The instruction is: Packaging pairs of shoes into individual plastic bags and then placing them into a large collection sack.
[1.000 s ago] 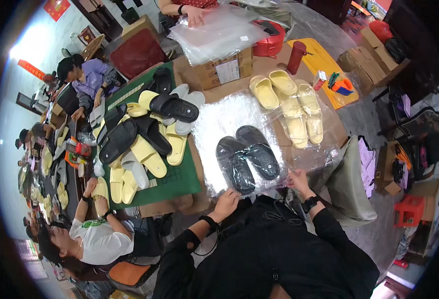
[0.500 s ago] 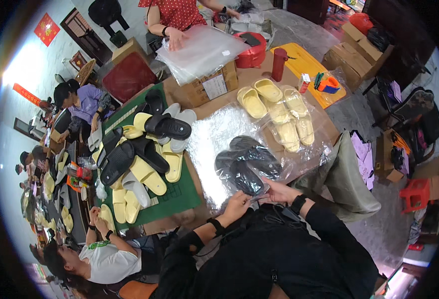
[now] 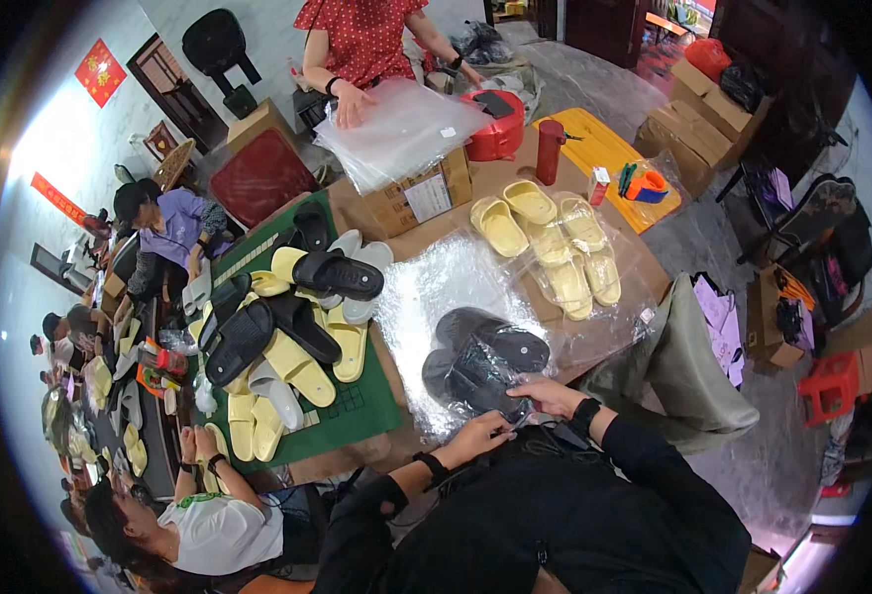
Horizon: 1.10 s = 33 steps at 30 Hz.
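Note:
A pair of black slippers [image 3: 500,342] lies inside a clear plastic bag at the table's near edge, over a shiny silvery sheet [image 3: 411,297]. With closed fingers, my left hand [image 3: 477,438] pinches the bag's near end. My right hand [image 3: 552,397] grips the bag at its near right corner, thumb on top, beside the slippers. Just beyond, to the right, several pale yellow slippers [image 3: 572,282] lie partly under clear bags. On the left, black, yellow and grey slippers [image 3: 297,366] are heaped on a green mat [image 3: 361,406].
Across the table, a person in a red dotted top rests a hand on clear bags [image 3: 396,129] stacked on a cardboard box [image 3: 416,193]. A red cylinder [image 3: 549,153] and a yellow board [image 3: 584,148] sit at the far right. Another person sits close on my left.
The bagged black slippers and both hands have shifted toward me. My left hand has moved slightly right along the bag's near end. The neighbour on my left has lowered their hands.

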{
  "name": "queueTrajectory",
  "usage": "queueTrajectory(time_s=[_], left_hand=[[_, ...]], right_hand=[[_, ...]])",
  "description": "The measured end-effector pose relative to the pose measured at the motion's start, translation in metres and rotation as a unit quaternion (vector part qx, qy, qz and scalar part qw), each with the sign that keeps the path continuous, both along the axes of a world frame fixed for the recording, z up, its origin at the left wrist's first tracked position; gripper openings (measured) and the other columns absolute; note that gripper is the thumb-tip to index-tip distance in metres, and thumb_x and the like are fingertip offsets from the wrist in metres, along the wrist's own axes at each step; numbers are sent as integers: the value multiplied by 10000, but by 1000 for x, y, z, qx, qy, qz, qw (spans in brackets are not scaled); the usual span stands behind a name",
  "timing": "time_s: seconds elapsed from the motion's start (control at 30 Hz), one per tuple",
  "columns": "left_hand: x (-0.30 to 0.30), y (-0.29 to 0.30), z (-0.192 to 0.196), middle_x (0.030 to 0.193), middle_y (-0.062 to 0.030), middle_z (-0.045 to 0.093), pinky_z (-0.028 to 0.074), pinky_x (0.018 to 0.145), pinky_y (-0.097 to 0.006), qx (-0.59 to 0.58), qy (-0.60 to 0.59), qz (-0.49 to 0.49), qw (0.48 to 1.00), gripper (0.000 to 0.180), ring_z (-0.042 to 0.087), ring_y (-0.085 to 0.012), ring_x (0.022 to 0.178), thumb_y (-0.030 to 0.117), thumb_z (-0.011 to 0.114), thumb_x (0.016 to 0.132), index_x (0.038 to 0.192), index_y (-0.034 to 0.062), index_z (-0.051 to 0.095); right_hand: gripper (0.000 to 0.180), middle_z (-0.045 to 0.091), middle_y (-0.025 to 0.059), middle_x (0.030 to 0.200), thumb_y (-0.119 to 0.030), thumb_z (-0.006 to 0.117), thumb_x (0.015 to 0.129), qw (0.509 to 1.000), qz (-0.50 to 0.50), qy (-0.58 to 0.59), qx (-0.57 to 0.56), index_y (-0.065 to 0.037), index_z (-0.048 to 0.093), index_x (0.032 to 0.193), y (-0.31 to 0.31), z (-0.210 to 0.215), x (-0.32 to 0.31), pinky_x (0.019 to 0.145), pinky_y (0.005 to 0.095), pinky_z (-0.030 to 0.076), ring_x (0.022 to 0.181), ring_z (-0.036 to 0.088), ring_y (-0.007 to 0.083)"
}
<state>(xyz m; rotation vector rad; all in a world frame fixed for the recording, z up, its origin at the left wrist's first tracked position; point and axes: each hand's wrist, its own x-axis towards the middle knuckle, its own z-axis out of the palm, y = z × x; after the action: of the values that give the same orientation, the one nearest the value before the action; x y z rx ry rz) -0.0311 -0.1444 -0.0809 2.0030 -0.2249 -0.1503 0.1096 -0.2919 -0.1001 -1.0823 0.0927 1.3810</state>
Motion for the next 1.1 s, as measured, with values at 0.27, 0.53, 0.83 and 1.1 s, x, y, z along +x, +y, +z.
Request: queueTrajectory(time_s=[0.27, 0.53, 0.83, 1.1], left_hand=[[6, 2, -1, 943, -113, 531, 419, 746, -374, 112, -80, -4, 990, 284, 531, -289, 872, 149, 577, 791, 1064, 91, 523], [26, 9, -6, 937, -150, 518, 392, 730, -397, 294, -79, 70, 950, 456, 498, -302, 839, 191, 555, 793, 1220, 88, 431], [39, 18, -49, 1085, -138, 506, 400, 794, -459, 456, 144, 119, 870, 421, 493, -315, 989, 294, 522, 793, 1174, 119, 482], [22, 20, -80, 1188, -139, 421, 335, 859, -580, 437, 169, 120, 875, 488, 395, -357, 1108, 255, 543, 777, 1238, 145, 426]], right_hand=[[482, 565, 108, 1070, -143, 667, 728, 932, 53, -354, -61, 22, 506, 1152, 20, 25, 23, 801, 269, 412, 943, 514, 163], [344, 573, 49, 991, -106, 601, 776, 934, -41, -348, -73, 1, 530, 1095, 35, 35, 79, 784, 245, 418, 890, 520, 121], [352, 577, 59, 996, -76, 584, 774, 901, -220, -371, 54, 12, 508, 1106, 30, 79, 152, 767, 261, 426, 872, 536, 132], [273, 585, 58, 929, -85, 562, 800, 886, -333, -291, 142, -17, 535, 1063, 37, 50, 202, 732, 290, 438, 840, 549, 152]])
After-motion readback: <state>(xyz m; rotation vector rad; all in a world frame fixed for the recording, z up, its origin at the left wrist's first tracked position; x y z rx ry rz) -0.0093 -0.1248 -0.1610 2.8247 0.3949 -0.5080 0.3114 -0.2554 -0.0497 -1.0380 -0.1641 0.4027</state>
